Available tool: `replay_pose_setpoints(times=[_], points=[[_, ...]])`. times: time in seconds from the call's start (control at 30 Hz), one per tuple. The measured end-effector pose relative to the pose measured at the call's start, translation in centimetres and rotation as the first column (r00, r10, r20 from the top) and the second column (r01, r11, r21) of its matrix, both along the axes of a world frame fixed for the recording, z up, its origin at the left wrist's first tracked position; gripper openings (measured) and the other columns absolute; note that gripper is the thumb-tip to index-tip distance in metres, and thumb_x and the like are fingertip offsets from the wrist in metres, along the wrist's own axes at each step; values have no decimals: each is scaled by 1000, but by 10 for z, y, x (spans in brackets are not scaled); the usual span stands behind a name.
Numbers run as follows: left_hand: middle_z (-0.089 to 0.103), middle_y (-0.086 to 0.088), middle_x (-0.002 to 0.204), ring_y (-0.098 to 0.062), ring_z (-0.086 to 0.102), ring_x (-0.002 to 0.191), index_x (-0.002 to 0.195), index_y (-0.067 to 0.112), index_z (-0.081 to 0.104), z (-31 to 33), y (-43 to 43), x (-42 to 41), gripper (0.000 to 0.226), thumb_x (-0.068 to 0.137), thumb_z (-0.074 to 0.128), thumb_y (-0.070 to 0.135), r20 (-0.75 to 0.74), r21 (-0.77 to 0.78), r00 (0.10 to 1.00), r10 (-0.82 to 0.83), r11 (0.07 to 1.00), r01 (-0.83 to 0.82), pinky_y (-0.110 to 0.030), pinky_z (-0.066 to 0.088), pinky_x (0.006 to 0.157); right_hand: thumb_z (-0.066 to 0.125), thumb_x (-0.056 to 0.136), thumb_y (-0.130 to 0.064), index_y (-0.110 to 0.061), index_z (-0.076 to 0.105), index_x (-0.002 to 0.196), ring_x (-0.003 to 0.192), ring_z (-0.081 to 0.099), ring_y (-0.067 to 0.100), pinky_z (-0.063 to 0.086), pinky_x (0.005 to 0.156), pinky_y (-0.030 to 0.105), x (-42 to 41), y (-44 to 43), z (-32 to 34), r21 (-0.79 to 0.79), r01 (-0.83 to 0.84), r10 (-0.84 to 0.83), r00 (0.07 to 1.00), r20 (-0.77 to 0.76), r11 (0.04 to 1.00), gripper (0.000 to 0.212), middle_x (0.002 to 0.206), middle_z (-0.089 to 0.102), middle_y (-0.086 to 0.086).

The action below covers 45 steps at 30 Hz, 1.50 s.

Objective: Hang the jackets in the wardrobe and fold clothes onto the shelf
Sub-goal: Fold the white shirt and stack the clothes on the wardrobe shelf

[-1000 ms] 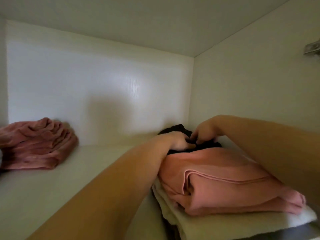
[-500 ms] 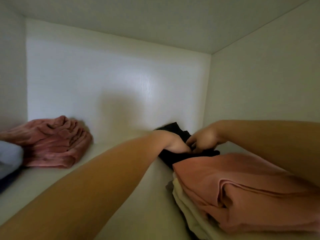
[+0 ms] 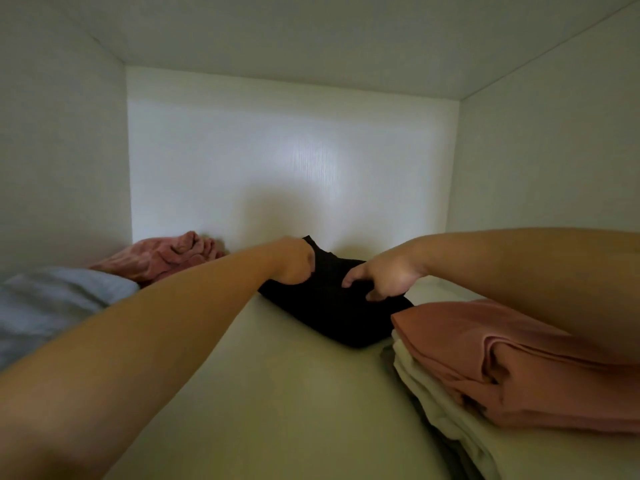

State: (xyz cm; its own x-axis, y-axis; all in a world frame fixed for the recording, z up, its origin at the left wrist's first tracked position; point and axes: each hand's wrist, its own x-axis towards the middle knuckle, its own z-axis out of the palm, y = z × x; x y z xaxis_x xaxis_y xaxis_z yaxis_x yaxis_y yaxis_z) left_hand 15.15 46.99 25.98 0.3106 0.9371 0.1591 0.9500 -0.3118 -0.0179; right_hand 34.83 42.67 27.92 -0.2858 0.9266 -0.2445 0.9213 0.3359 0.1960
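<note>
Now the left hand (image 3: pixel 294 263) and right hand (image 3: pixel 382 277), bunched together before, grip opposite edges of the black garment (image 3: pixel 332 313) (nearly shelved).

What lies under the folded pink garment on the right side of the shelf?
Folded cream cloth lies directly under the pink garment. How far it extends beneath is covered.

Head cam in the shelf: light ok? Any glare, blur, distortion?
Head view: dim overall, with one glare patch on the back wall; a soft shadow falls on that wall above the black garment; the wide angle stretches the near left forearm; the grey cloth at left looks soft; the left hand and right hand, gripping the black garment, are readable.
</note>
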Motion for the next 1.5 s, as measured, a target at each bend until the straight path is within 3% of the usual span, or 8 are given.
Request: replay_pose_setpoints(times=[0.2,0.3,0.43,0.6,0.8,0.97,1.2,1.5], points=[[34,-5,156,-29,38,143,158,23,27,-38,13,-36,82,84,62,23,-51,-43,999,14,999,-17,-40,35,117,47,99,-11,-45,32,149,122,45,31,48,97,42,-2,0,6,143,19,-64,946,317,990,62,132,35,6],[45,-11,142,-32,50,128,152,20,33,-48,4,-24,71,89,57,41,-158,-3,987,13,1000,-13,-38,45,102,43,104,-18,-31,38,150,98,61,27,58,87,40,-9,0,6,56,83,-93,973,211,995,48,108,51,2],[60,-8,123,-30,60,110,133,18,54,-27,-20,-11,65,84,58,60,-316,34,945,80,997,-73,-36,50,84,46,93,-70,-26,38,153,130,53,29,47,106,48,-14,6,8,-62,199,-195,978,76,978,74,146,50,4],[58,-6,124,-32,57,114,133,25,57,-20,-26,0,82,74,53,82,-484,128,854,194,980,-150,-45,49,96,36,103,-59,-22,14,162,146,29,31,32,111,41,-22,18,-11,102,113,-143,916,374,988,73,161,26,11],[39,-10,151,-39,37,136,151,16,28,-55,13,-28,94,85,47,80,-219,-24,972,86,995,-93,-48,36,113,38,107,-40,-6,47,145,101,53,23,42,83,34,-35,41,-17,109,147,-178,909,377,983,52,125,56,9],[-3,-1,170,-38,-6,154,162,21,2,-66,27,-36,97,92,42,75,-9,-119,997,80,990,-81,-49,10,126,42,105,-26,-3,29,151,92,55,23,42,61,27,-27,57,-23,148,188,-216,956,201,971,53,93,48,3],[-4,1,170,-31,-1,156,163,24,8,-72,43,-40,88,96,41,70,92,-119,995,34,993,-23,-46,9,126,41,105,-22,-5,18,155,100,52,26,41,79,33,-16,81,-34,150,218,-237,964,121,964,58,118,51,13],[1,0,170,-28,10,155,162,22,15,-73,33,-43,78,100,44,59,137,-59,990,14,998,-6,-40,15,126,43,104,-24,-7,45,146,109,59,28,47,87,36,-21,53,-26,102,246,-260,951,166,964,46,129,58,14]])
